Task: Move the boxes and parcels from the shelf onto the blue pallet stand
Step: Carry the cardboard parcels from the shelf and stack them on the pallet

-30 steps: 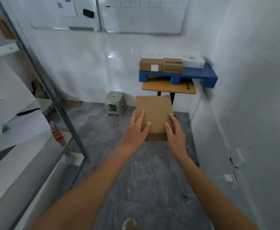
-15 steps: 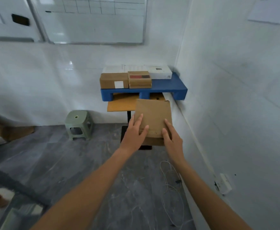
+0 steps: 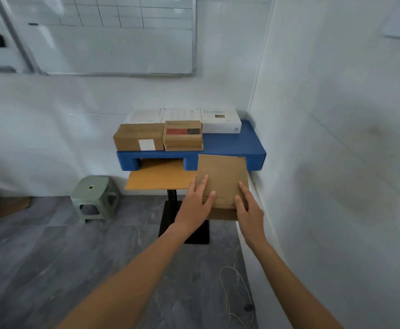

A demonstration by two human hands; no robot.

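Single head-worn wide-angle view, looked forward and down from standing height. Faced room corner; blue pallet stand (image 3: 229,148) sat at frame centre, near. Forearms entered from lower edge, floor (image 3: 51,269) filled lower left, whiteboard (image 3: 113,41) upper left. No second view.

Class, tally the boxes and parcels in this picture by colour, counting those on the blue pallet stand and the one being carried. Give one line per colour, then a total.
White boxes on the blue pallet stand: 3
Brown boxes on the stand: 2
Brown parcel held in left hand and right hand: 1
Total: 6
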